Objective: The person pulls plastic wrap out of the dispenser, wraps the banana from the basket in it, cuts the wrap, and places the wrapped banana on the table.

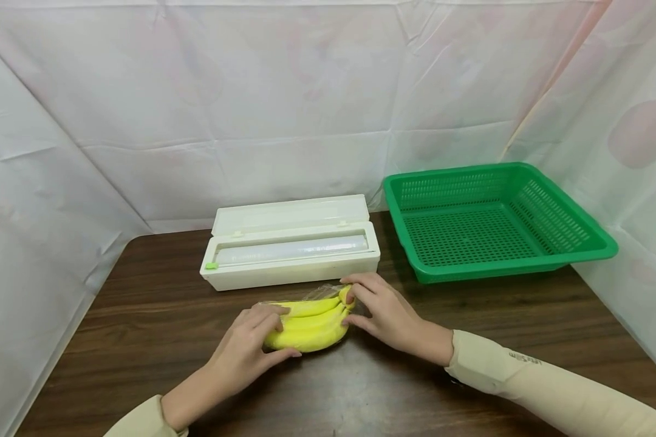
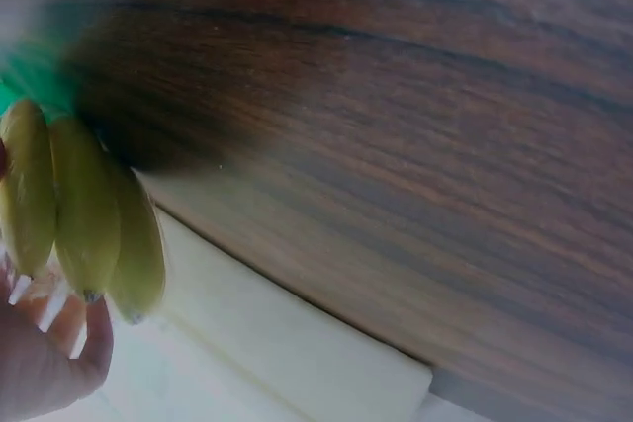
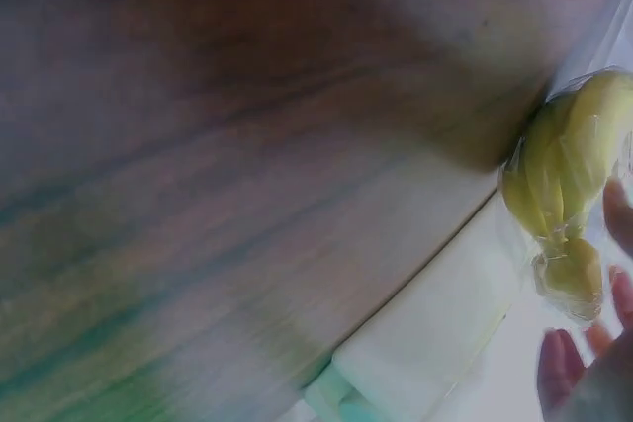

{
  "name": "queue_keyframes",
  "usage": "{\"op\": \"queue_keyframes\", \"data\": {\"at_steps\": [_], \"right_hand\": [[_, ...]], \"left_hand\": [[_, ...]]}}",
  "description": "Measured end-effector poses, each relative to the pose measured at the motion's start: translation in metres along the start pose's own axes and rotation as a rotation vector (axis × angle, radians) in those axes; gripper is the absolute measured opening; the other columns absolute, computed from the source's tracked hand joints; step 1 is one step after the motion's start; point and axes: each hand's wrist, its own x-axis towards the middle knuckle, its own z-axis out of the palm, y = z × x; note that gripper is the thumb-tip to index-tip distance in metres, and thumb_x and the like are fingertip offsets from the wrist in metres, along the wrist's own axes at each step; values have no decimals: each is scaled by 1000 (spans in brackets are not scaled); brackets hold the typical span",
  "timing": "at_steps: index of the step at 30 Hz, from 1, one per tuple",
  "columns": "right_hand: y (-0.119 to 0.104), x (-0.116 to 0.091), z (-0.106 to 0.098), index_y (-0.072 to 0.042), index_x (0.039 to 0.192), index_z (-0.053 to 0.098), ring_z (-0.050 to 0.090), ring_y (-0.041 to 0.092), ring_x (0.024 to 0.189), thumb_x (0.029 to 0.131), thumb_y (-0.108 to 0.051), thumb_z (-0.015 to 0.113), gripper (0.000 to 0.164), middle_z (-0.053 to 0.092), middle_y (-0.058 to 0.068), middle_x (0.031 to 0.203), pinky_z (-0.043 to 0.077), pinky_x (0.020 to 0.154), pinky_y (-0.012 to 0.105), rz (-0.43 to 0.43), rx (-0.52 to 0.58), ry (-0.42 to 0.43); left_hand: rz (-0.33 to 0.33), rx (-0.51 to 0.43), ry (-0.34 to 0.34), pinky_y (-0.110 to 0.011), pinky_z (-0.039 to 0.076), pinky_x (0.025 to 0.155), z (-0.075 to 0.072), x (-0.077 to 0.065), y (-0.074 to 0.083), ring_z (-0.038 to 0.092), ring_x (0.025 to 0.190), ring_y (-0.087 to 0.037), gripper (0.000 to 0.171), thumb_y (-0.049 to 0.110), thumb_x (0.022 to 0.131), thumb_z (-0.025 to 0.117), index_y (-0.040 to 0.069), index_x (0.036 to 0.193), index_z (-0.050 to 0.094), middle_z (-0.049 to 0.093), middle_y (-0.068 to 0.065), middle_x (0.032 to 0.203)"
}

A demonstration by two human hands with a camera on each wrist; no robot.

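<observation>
A bunch of yellow bananas [image 1: 308,325], wrapped in clear plastic film, is between both hands above the dark wooden table. My left hand [image 1: 246,340] grips its left end, fingers over the tips and thumb along the near side; part of that hand shows beside the banana tips in the left wrist view. At the stem end, my right hand [image 1: 385,312] has its fingers and thumb curled about the wrapped stem. The right wrist view shows film gathered round the stem [image 3: 572,279], with fingertips close by. Behind the bunch, a white cling film box [image 1: 292,276] stands with its lid raised.
A roll of cling film [image 1: 292,250] lies inside the box, with a green slider [image 1: 211,266] at its front left edge. A green plastic basket [image 1: 503,267] stands at the back right. Pale curtains [image 1: 300,109] hang behind the table [image 1: 142,315] and at its sides.
</observation>
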Motion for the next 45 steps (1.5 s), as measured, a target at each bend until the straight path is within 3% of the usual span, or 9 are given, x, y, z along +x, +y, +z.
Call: {"op": "queue_keyframes", "data": {"at_steps": [4,10,17,23,28,31,33,39,45], "right_hand": [[7,1,4,-11,86,64,64,23,108,78,-14,94,31,75,4,116,53,86,35,-115,15,66],[11,2,8,-10,95,70,66,27,105,77,-5,91,28,77,2,105,48,90,45,-226,-4,133],[10,4,11,-13,118,79,60,25,105,87,0,81,34,72,0,102,43,88,49,-293,-147,90],[10,5,15,-16,95,83,58,25,106,80,1,85,23,68,0,102,42,88,50,-377,-179,83],[9,4,16,-14,95,79,63,21,105,86,1,79,17,74,-2,107,45,94,48,-438,-142,41],[7,4,16,-14,96,75,66,19,103,90,-2,74,13,74,-4,100,46,99,47,-460,-96,-2],[5,4,17,-13,98,72,66,19,101,87,-6,75,13,73,-4,97,47,101,47,-465,-73,-11],[-1,6,19,-9,108,72,65,16,94,86,-17,87,28,75,-2,97,49,100,43,-464,-87,4],[-7,7,20,-7,105,72,64,15,87,98,0,69,10,75,-2,95,52,94,39,-453,-89,30]], "left_hand": [[25,-15,5,-42,47,90,5,1,-1,69,106,-19,38,36,79,91,14,88,61,76,1,106],[90,-56,22,-43,46,94,12,1,-1,70,96,-15,27,30,90,83,10,104,72,76,1,99],[22,-58,-79,-38,46,88,16,1,5,53,93,-9,48,22,92,82,4,135,71,63,9,97],[-3,-54,-144,-43,45,93,20,1,8,54,99,-10,37,15,88,86,7,124,78,59,7,104],[73,22,-170,-52,49,96,22,2,10,62,111,-18,26,15,98,75,5,122,79,68,0,119],[139,82,-150,-52,50,94,24,0,11,62,110,-20,29,19,110,57,4,121,78,69,-2,119],[158,100,-134,-51,50,94,25,0,12,62,108,-19,28,15,109,56,2,120,79,70,-3,117],[69,18,-119,-48,51,90,25,4,15,63,98,-14,26,3,82,88,4,108,83,72,3,102],[-7,-91,-113,-36,52,81,24,13,15,62,85,-8,14,0,82,88,9,92,85,70,7,88]]}}
